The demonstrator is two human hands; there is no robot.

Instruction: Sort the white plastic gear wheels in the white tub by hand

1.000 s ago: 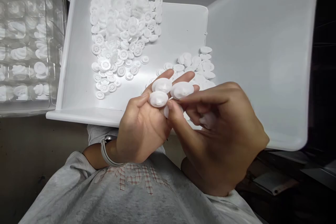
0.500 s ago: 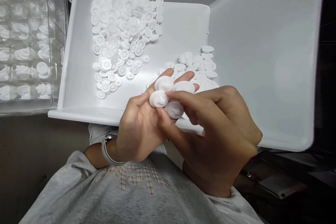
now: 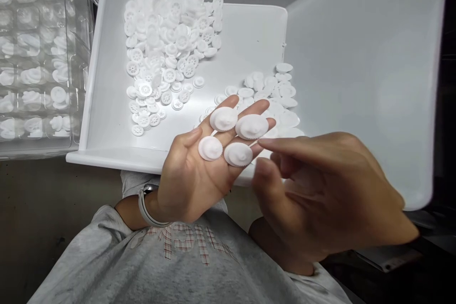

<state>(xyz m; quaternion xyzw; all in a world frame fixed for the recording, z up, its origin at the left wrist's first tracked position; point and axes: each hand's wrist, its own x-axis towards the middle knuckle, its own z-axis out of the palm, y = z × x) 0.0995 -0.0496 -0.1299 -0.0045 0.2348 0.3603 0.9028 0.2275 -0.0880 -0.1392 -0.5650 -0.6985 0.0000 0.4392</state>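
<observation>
My left hand is held palm up with its fingers spread. Several white plastic gears lie on it, with toothed rims and raised centres: one gear on the palm, another gear and a third gear on the fingers, and a gear nearest the other hand. My right hand is just to the right, its index finger stretched out and its thumb apart. The tip of that index finger is close to the gears. Its other fingers curl underneath and are blurred, so what is under them is unclear.
A large white bin stands in front of me. A big pile of small white wheels fills its left part, and a smaller pile of white discs lies behind my hands. A clear compartment tray with white parts is at the left.
My right hand has moved right and its thumb and index finger have let go of a gear. That gear now lies on my left palm, and the gears are more spread out.
</observation>
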